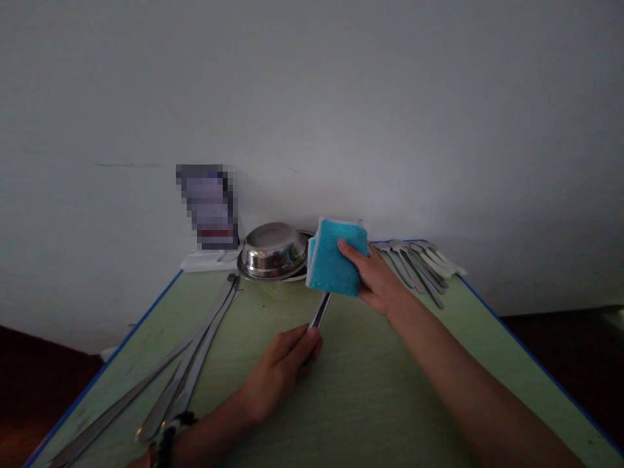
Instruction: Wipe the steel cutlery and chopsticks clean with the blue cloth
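My left hand (285,367) is closed on the handle end of a metal utensil (320,312) that points up and away over the green table (341,390). The utensil's far end is hidden inside a folded blue cloth (334,263). My right hand (375,279) grips that cloth, thumb on its front face, wrapped round the utensil. I cannot tell which kind of utensil it is.
Several long metal utensils (190,370) lie at the left of the table. More spoons (419,263) are laid out at the back right. An upturned steel bowl (273,250) sits at the back against the wall, beside a blurred object (209,208).
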Demonstrator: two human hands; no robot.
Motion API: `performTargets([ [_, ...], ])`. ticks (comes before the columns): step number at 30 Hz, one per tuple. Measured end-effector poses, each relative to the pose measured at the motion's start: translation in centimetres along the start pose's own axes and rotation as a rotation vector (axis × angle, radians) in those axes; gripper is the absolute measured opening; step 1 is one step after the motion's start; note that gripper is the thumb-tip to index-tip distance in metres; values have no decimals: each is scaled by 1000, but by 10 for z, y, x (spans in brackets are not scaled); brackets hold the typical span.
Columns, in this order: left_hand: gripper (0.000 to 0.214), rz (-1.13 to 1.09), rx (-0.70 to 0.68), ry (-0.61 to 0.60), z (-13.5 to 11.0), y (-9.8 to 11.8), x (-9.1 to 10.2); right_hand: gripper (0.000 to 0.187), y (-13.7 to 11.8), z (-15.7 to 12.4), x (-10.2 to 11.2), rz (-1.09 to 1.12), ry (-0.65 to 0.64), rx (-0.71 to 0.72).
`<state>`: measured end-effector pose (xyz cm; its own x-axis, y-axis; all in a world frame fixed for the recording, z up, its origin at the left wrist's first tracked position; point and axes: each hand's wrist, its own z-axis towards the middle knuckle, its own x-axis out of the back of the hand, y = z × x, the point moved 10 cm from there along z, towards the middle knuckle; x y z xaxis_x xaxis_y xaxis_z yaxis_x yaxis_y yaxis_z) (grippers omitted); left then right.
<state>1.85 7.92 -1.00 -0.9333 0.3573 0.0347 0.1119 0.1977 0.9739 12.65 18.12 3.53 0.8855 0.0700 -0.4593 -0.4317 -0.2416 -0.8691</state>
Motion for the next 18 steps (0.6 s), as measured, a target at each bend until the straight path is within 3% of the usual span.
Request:
performTargets([
  [4,41,90,2,-6,0,0,-1,32,18,-2,-4,47,58,-60],
  [9,41,226,-6,-24,-1,0,-2,17,23,-3,-13,202,65,-11],
  [14,39,497,-94,-67,-6,15,-9,8,1,-4,5,291,199,178],
  [18,40,547,-76,-122,-11,17,-13,21,-20,-4,19,362,225,253],
])
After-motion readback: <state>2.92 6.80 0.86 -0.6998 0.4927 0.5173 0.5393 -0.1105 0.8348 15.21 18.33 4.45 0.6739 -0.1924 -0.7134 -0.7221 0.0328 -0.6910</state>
